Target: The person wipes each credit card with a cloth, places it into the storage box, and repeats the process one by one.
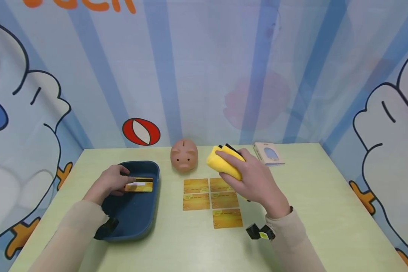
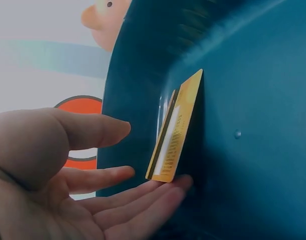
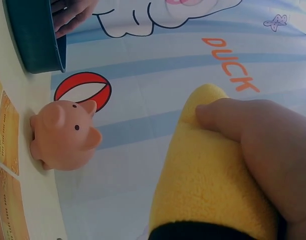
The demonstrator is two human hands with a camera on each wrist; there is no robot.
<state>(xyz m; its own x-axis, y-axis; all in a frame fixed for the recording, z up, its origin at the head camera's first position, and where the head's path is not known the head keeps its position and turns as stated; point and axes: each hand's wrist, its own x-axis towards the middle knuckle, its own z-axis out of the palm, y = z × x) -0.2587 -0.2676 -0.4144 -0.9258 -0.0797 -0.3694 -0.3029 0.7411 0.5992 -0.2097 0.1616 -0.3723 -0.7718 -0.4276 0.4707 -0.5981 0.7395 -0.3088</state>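
Gold plastic card (image 1: 139, 186) rests on left hand (image 1: 110, 182)'s loose straight fingers inside dark blue tray (image 1: 146, 223); lower flat. Right hand (image 1: 255, 181) grips yellow plush cloth (image 1: 224, 162) at 12 o'clock of the card rows.

Right hand (image 3: 273, 165) fills the right side, thumb curled over a yellow plush (image 3: 213, 190) with a black edge at the bottom. Thumb tip presses into the plush's top. Left of it, apart, a pink pig (image 3: 62, 135) stands on the table (image 3: 37, 200), snout toward the view's left edge. Gold cards (image 3: 5, 145) lie flat along the left edge, just beside the pig, partly cut off. Top left, a dark tray (image 3: 35, 37) sits on the table; fingers (image 3: 72, 12) of the other hand show inside its rim. Backdrop behind: red-and-white ball (image 3: 82, 90) print near the pig, orange "DUCK" lettering (image 3: 230, 65), blue stripes.
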